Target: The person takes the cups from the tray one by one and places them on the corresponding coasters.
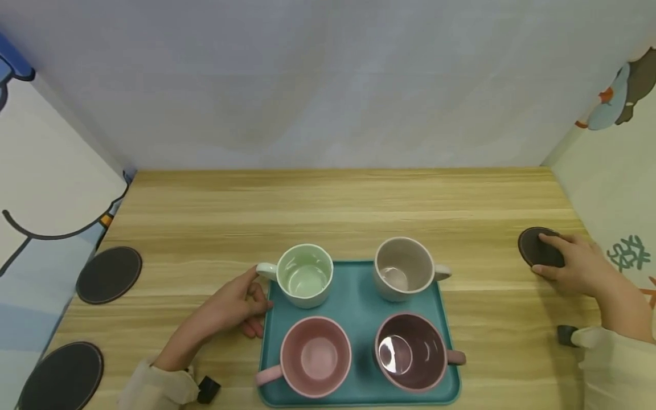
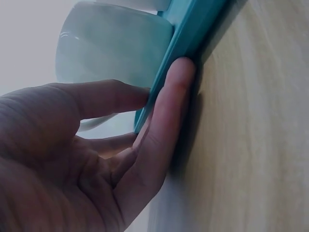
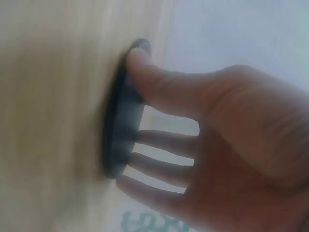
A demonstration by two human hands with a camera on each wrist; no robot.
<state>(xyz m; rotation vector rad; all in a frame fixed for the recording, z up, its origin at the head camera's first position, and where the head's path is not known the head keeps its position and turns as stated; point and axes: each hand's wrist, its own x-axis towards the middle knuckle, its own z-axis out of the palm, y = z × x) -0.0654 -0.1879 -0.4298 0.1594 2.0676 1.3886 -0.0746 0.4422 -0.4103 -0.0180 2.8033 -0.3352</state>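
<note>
A left hand [image 1: 230,307] grips the left edge of a teal tray [image 1: 356,336], its rim caught between the digits, while a right hand [image 1: 581,265] spans a round black disc [image 1: 533,249] at the far right of a wood-grain surface [image 1: 338,210]; whether the fingers there clasp the disc or merely rest on it cannot be told. Four mugs stand upright on the tray: a pale green mug [image 1: 306,273] at back left, its handle just beside the left hand, a beige mug [image 1: 402,270] at back right, a pink mug [image 1: 315,356] at front left and a mauve mug [image 1: 410,353] at front right. Two more black discs [image 1: 109,275] lie toward the surface's left side, apart from each other.
</note>
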